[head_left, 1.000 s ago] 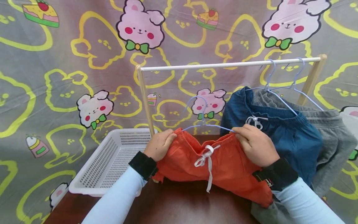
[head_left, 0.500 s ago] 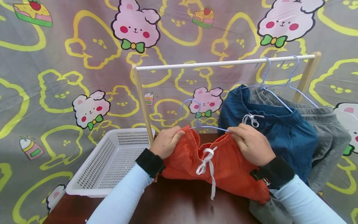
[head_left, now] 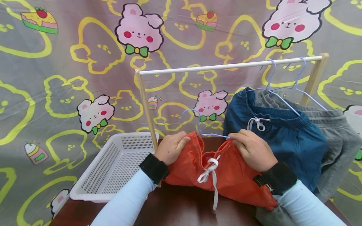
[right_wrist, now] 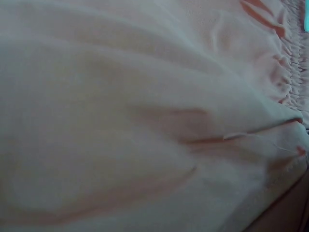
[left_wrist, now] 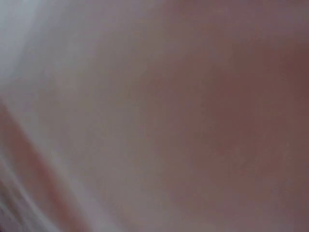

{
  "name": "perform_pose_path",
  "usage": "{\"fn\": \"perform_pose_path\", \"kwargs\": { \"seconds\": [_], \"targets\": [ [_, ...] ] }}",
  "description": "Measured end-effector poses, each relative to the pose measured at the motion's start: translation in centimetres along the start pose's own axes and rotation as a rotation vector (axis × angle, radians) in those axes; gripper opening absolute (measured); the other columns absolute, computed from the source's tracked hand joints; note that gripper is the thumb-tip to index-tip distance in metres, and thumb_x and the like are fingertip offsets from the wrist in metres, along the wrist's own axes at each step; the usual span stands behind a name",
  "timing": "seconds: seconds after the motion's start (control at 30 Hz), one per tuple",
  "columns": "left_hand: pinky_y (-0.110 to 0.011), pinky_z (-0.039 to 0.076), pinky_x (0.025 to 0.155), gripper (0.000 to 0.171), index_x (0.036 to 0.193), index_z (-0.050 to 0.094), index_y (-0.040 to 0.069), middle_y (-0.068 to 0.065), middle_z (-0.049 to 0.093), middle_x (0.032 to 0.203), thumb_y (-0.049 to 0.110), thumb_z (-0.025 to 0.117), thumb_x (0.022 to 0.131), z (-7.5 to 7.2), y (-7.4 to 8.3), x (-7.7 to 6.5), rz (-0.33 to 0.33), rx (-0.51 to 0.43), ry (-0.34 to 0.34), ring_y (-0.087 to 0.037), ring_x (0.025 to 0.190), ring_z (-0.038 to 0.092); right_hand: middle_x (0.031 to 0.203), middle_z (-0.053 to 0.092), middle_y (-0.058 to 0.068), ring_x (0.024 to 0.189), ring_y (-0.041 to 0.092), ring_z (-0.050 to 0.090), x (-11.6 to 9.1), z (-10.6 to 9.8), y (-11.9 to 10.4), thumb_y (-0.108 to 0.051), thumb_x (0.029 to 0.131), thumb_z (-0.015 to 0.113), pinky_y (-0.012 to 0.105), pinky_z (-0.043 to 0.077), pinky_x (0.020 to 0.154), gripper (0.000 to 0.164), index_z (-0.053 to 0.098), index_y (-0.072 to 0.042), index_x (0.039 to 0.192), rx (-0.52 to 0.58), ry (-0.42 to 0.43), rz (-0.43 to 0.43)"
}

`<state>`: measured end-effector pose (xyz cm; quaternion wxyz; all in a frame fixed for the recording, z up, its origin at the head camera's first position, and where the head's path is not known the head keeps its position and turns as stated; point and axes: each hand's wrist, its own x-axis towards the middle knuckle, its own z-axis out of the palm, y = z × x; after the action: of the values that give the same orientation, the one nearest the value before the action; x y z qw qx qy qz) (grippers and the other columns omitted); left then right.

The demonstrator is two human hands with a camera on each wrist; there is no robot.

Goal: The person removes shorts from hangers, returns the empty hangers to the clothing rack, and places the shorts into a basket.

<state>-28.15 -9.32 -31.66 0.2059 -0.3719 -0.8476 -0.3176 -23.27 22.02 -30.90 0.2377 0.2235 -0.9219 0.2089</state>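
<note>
In the head view, orange shorts with a white drawstring bow are held up by the waistband between both hands. My left hand pinches the waistband's left side. My right hand grips the right side, together with the end of a light blue hanger. The hanger's hook stands up above the waistband, apart from the rail; its left end is hidden by the cloth. Close, blurred cloth fills the left wrist view. Creased shorts fabric and a gathered waistband show in the right wrist view.
A rack with a white rail stands behind the hands. Blue shorts and grey bottoms hang at its right on hangers. A white perforated basket sits left on the dark table. Patterned cloth covers the background.
The hands have come closer together, the left one moving right. The waistband now sags more in the middle, and the hanger has shifted lower and left. Both hands keep their hold.
</note>
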Motion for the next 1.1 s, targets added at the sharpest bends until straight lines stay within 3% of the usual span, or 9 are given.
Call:
{"fn": "perform_pose_path", "kwargs": {
  "seconds": [0.2,0.37,0.63,1.0,1.1],
  "targets": [
    [-0.028,0.042,0.054,0.019,0.090,0.059,0.018,0.009,0.045,0.067,0.032,0.059,0.103,-0.4,0.0,-0.2,-0.006,0.032,0.016,-0.009,0.060,0.048,0.099,0.058,0.003,0.087,0.020,0.053,0.0,0.3,0.0,-0.013,0.097,0.068,0.040,0.053,0.071,0.032,0.064,-0.016,0.128,0.054,0.035,0.022],
    [-0.028,0.043,0.056,0.018,0.092,0.063,0.019,0.009,0.048,0.069,0.032,0.061,0.103,-0.6,0.0,-0.3,-0.023,0.060,0.041,-0.009,0.063,0.050,0.100,0.056,0.008,0.082,0.023,0.052,-0.2,0.4,-0.1,-0.011,0.092,0.075,0.040,0.051,0.067,0.038,0.052,-0.012,0.122,0.099,0.107,0.058],
    [-0.029,0.043,0.055,0.015,0.095,0.067,0.018,0.008,0.049,0.068,0.031,0.063,0.101,-0.6,-0.2,-0.2,-0.031,0.095,0.082,-0.011,0.062,0.050,0.095,0.051,0.001,0.079,0.016,0.047,-0.1,0.3,0.4,-0.008,0.089,0.078,0.030,0.047,0.062,0.029,0.054,-0.016,0.103,0.076,0.139,-0.011],
    [-0.032,0.049,0.062,0.018,0.101,0.073,0.014,0.004,0.062,0.077,0.030,0.065,0.101,-1.1,-0.4,-0.4,-0.073,0.076,0.125,-0.015,0.069,0.058,0.102,0.055,0.005,0.081,0.019,0.051,0.1,0.1,0.9,-0.011,0.090,0.077,0.033,0.051,0.065,0.026,0.056,-0.013,0.105,0.076,0.140,0.005],
    [-0.032,0.047,0.061,0.018,0.097,0.071,0.013,0.003,0.060,0.075,0.030,0.064,0.101,-1.4,-0.6,-0.3,-0.067,0.078,0.133,-0.016,0.067,0.056,0.102,0.055,0.007,0.082,0.021,0.051,0.1,-0.3,1.2,-0.012,0.092,0.076,0.035,0.051,0.065,0.026,0.054,-0.012,0.107,0.082,0.137,0.024]
  ]
}}
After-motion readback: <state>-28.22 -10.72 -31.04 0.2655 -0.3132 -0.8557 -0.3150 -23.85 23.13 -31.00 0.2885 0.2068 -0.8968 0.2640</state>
